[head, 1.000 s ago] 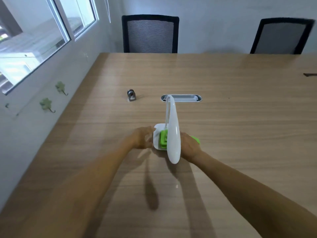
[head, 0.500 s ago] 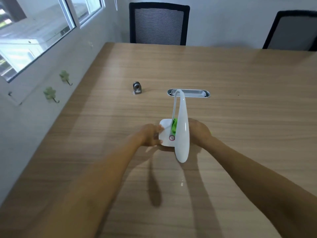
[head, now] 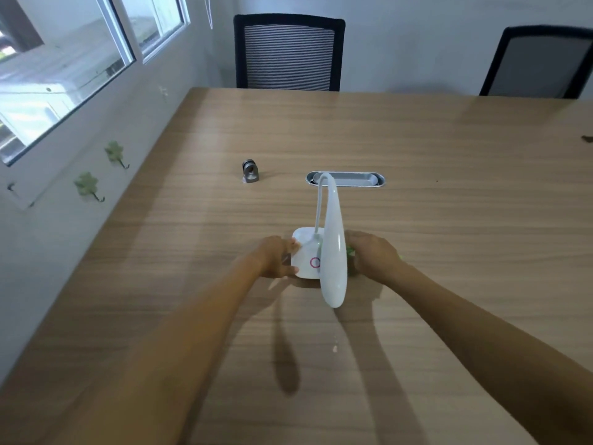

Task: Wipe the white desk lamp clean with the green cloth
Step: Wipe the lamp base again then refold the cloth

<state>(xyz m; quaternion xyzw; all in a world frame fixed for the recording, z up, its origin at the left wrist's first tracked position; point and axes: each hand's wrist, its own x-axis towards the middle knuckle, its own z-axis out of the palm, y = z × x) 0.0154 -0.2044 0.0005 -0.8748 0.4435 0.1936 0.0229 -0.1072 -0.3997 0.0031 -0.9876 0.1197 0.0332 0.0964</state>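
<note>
The white desk lamp (head: 333, 252) stands on the wooden table (head: 449, 252), its long head arching toward me over its square base, which has a pink ring button. My left hand (head: 277, 256) grips the base's left edge. My right hand (head: 373, 256) sits against the base's right side, behind the lamp head, closed on the green cloth (head: 350, 251). Only a small sliver of the cloth shows by my fingers; the rest is hidden under my hand and the lamp head.
A small metal mount (head: 250, 171) stands on the table left of a silver cable slot (head: 346, 179). Two black mesh chairs (head: 288, 51) stand at the far edge. A wall with windows and leaf-shaped hooks (head: 86, 184) borders the left side.
The green cloth has moved from the top of the base to its right side and is now almost hidden. The pink ring button is uncovered. The camera view shifted slightly.
</note>
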